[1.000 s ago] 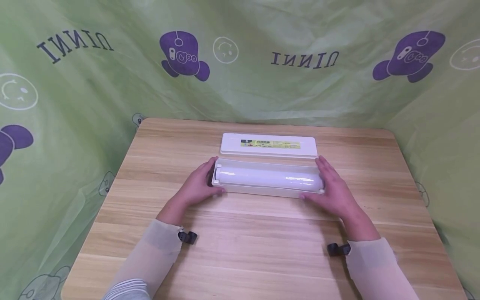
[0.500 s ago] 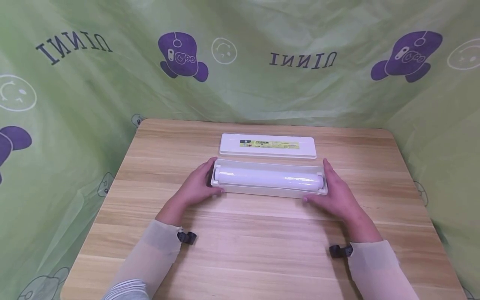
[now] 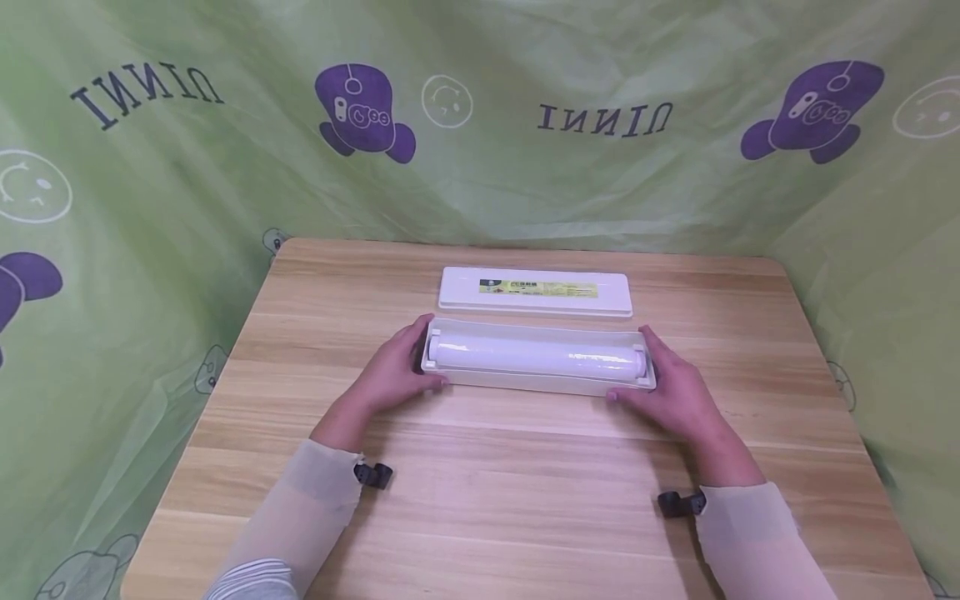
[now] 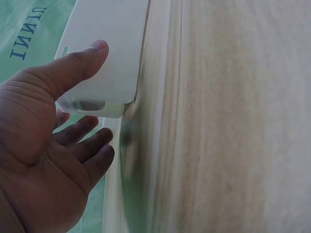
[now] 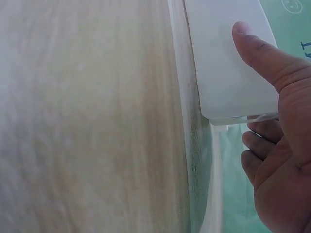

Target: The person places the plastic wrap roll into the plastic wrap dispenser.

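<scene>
A long white cling film box lies uncovered on the wooden table, a shiny roll of cling film resting lengthwise inside it. My left hand grips the box's left end, thumb on the front wall and fingers around the end. At the other end, my right hand holds the box in the same way. Both wrist views show the thumb laid flat on the white front wall, with the other fingers loosely bent past the end; the index fingers are partly hidden behind the box.
Just behind the box lies its white lid, with a yellow-green label on top. The wooden table has rounded far corners. Green patterned curtains hang close around its back and sides.
My right hand has shifted slightly right and back toward me, its fingers drawing off the roll's right end to the outside of the box. The left hand and lid stay put.
</scene>
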`<control>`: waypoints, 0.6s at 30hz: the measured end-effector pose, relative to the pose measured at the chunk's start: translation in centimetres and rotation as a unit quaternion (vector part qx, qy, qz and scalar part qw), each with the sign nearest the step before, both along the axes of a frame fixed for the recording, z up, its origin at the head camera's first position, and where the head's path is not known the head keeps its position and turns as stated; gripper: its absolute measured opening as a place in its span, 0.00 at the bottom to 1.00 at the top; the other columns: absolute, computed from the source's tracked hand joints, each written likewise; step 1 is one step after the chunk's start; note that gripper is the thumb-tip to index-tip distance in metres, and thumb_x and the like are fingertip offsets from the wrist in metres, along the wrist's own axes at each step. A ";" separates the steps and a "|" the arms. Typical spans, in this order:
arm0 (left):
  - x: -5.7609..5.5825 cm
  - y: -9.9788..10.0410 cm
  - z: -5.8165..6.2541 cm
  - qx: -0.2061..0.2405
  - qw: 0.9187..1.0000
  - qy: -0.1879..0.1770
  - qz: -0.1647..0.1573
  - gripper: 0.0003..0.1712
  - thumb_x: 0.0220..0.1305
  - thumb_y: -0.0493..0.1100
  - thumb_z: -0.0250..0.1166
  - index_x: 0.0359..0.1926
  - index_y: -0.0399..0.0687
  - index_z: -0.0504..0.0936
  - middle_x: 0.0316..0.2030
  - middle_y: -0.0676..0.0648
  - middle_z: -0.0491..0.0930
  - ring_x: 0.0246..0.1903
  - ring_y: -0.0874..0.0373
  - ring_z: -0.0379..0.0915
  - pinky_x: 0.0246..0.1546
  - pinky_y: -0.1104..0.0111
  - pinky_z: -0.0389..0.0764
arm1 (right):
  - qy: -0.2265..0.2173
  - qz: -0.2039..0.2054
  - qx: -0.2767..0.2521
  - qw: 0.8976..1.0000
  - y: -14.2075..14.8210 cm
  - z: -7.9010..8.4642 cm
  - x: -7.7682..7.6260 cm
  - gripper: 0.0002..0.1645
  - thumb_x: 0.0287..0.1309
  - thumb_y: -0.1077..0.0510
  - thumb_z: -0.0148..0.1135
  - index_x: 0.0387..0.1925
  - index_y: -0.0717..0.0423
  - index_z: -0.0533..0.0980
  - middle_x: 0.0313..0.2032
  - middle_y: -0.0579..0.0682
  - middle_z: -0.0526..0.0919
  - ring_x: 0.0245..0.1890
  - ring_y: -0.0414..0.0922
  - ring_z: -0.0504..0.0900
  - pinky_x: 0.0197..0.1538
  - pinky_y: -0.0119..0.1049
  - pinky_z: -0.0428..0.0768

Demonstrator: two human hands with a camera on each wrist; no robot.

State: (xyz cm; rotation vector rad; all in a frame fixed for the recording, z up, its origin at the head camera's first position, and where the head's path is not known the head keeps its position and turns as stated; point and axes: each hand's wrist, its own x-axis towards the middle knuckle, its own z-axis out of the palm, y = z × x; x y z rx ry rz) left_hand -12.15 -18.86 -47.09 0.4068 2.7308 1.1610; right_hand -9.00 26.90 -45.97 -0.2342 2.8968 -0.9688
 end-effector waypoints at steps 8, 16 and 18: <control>0.0 -0.2 0.1 -0.004 1.000 0.000 -0.005 0.63 0.47 0.54 0.85 0.80 0.57 0.58 0.64 0.43 0.74 0.66 0.45 0.70 0.72 0.50 0.66 | -0.016 -0.017 0.003 1.000 -0.1 -0.2 0.0 0.79 0.43 0.25 0.77 0.83 0.56 0.46 0.71 0.76 0.64 0.68 0.75 0.65 0.69 0.68 0.66; 0.0 -0.3 0.3 -0.007 1.000 -0.013 -0.005 0.66 0.48 0.64 0.82 0.82 0.59 0.56 0.69 0.42 0.71 0.71 0.44 0.65 0.74 0.49 0.62 | -0.024 -0.026 0.001 0.999 -0.1 -0.2 0.1 0.79 0.42 0.23 0.76 0.83 0.54 0.46 0.71 0.76 0.64 0.68 0.75 0.65 0.68 0.69 0.66; 0.0 -0.3 0.4 -0.013 1.000 -0.017 -0.006 0.67 0.48 0.67 0.81 0.82 0.58 0.55 0.70 0.41 0.70 0.72 0.44 0.64 0.75 0.49 0.61 | -0.025 -0.026 0.005 0.999 -0.1 -0.1 0.0 0.79 0.42 0.23 0.75 0.83 0.54 0.46 0.70 0.76 0.64 0.68 0.75 0.65 0.68 0.69 0.66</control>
